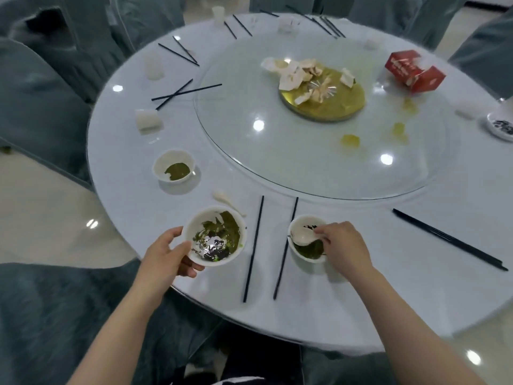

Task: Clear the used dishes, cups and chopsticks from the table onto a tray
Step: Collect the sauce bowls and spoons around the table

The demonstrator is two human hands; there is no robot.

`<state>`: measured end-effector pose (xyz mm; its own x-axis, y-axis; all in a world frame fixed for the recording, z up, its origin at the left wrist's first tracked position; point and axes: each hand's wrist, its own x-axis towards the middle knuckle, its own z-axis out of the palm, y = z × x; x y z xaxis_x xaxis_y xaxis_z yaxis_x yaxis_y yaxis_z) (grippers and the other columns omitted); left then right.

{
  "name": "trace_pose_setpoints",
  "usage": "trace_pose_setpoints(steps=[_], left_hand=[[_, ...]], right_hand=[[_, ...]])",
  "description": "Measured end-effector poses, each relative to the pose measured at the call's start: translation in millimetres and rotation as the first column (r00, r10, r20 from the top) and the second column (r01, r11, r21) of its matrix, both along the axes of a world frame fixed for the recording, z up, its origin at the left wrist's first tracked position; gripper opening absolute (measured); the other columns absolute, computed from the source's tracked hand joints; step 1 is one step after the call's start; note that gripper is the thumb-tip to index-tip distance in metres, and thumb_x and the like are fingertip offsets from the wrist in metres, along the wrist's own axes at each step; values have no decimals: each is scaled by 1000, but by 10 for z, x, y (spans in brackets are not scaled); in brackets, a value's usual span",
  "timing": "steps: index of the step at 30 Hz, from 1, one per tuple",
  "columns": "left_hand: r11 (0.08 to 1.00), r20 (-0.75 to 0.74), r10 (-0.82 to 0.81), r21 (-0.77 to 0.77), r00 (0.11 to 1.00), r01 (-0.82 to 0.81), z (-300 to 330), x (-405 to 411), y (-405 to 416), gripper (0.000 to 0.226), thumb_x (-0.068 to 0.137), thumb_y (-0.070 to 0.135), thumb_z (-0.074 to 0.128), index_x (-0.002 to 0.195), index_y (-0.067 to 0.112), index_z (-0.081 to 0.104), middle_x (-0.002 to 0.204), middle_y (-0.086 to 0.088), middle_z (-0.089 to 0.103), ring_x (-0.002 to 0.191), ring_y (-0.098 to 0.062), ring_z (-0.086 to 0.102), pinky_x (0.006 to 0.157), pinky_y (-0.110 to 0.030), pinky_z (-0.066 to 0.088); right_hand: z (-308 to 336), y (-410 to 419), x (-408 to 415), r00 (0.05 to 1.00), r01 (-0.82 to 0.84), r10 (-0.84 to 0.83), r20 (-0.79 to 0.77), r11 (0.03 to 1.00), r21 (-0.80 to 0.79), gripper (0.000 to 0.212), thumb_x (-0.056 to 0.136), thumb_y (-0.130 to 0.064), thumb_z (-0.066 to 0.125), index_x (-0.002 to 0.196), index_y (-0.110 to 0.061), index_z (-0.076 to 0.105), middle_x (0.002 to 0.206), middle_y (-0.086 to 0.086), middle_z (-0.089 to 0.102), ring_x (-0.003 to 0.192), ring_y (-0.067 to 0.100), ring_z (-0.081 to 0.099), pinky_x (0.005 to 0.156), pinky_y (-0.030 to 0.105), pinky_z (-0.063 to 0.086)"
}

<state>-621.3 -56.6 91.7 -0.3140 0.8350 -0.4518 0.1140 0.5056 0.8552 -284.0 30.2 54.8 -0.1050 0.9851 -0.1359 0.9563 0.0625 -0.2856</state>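
My left hand (169,255) grips the near rim of a white bowl (215,236) smeared with green and dark leftovers, at the table's near edge. My right hand (342,247) pinches the handle of a white spoon (302,236) lying in a smaller white bowl (306,240) with green residue. Two black chopsticks (254,248) lie apart between the bowls. A third bowl (174,169) stands further left. Another chopstick pair (449,240) lies to the right. Several more chopsticks (183,93) and white cups (153,66) ring the far rim. No tray is in view.
The round white table (388,301) carries a glass turntable (305,162) with a gold plate (323,100) of scraps. A red box (415,70) lies at the far right, a small dish (501,127) at the right edge. A loose white spoon (222,197) lies near the left bowl. Grey-covered chairs (41,107) surround the table.
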Motion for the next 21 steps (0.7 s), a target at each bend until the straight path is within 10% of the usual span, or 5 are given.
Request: trace_pose_setpoints(steps=[10,21], left_hand=[[999,-4,-25,-48,1000,25,-59,377,256,28,98,13,48,124,23,52,69,-14,73,49,-18,62,60,-35,52],[977,16,-207,-38,978,208,-82,1129,519,25,98,13,45,113,31,52,68,-10,73,49,-15,63,51,-22,52]], right_hand=[[-216,191,-66,915,-251,270,300,963,-101,23,84,-12,51,101,-26,58,103,-8,60,105,22,40,83,36,23],[25,280,486,998,18,-21,-53,997,-72,25,94,-16,48,117,-21,54,101,0,57,84,20,53,69,34,45]])
